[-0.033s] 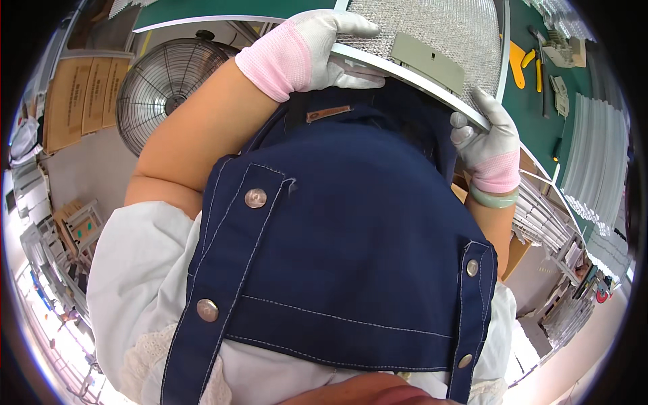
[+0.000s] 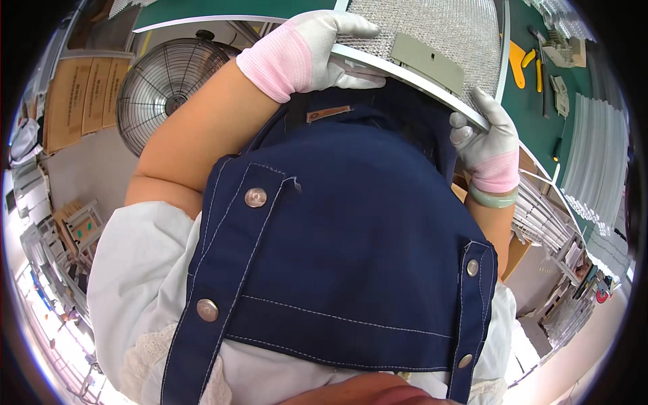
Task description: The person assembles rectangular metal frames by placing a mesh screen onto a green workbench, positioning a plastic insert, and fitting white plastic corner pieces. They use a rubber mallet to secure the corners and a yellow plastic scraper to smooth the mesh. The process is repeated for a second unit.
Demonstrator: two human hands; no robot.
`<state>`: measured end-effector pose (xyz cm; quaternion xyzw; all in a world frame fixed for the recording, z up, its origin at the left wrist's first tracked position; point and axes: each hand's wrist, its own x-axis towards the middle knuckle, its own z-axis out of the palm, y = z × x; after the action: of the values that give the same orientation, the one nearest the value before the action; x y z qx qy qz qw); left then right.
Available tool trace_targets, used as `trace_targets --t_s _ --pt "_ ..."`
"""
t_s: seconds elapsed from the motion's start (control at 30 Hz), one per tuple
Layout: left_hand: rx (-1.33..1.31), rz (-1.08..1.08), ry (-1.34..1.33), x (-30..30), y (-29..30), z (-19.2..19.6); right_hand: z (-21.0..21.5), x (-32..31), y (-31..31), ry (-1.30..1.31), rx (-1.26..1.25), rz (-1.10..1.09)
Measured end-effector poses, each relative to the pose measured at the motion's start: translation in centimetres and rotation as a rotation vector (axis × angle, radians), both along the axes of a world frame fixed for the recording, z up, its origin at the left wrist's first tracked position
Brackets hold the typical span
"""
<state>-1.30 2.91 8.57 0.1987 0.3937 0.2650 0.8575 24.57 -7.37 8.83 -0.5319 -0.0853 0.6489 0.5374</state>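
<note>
- Metal mesh filter panel (image 2: 439, 40): held at 12 o'clock, above the green table (image 2: 540, 115).
- Left hand (image 2: 314, 50): gloved fingers closed over the panel's near rim.
- Right hand (image 2: 486, 138): gloved fingers clamped on the rim at 2 o'clock.
- Floor fan (image 2: 162, 88): seen at 10 o'clock.

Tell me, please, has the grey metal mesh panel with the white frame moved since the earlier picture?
No. The grey mesh panel sits in the same spot against the round wire fan, both gloved hands gripping its frame.
</note>
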Motion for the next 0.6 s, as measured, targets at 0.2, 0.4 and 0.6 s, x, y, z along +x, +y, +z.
trace_targets --t_s 0.2,0.4,0.6 --pt "0.206 -0.103 0.008 -0.5 0.1 -2.2 -0.7 0.0 -0.2 -0.026 -0.018 -0.002" --pt "0.36 -0.224 0.04 -1.5 -0.2 -3.6 -2.6 0.6 -0.1 0.019 -0.052 -0.012" --pt "0.238 -0.117 0.069 -1.0 -0.1 -5.1 -3.5 -0.1 -0.1 0.002 -0.046 0.004"
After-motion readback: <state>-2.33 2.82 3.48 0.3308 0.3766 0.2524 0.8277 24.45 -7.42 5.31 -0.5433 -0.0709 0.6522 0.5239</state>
